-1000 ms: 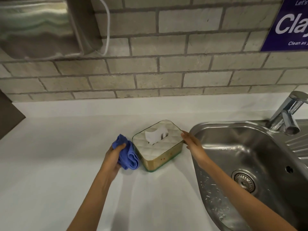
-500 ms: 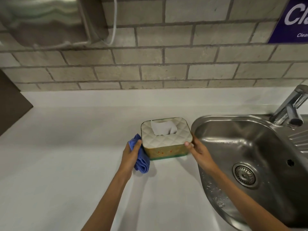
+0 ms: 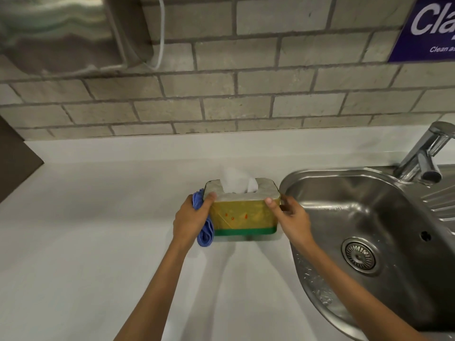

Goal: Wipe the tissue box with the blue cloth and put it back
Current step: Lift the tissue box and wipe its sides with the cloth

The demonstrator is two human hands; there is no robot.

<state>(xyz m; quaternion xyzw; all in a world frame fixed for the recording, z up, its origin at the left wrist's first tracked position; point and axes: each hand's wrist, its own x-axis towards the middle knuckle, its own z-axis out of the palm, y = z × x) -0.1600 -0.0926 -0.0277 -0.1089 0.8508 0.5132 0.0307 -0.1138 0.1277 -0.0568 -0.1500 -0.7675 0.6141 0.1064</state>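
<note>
Apparently mid-task, both hands grip the tissue box (image 3: 242, 209). Left hand (image 3: 189, 217) presses the blue cloth (image 3: 205, 232) to its side; right hand (image 3: 290, 217) steadies. Replacing it remains.

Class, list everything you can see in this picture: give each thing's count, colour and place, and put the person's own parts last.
tissue box: one, yellow with green base band, on the counter beside the sink
tissue: one, white, sticking up from the box top
blue cloth: one, blue, against the box's left side
counter: one, white, below the wall
sink: one, steel, right
tap: one, chrome, behind the sink
dispenser: one, steel, wall, upper left
sign: one, purple, wall, upper right
left hand: holds cloth against box
right hand: grips box's right end
</note>
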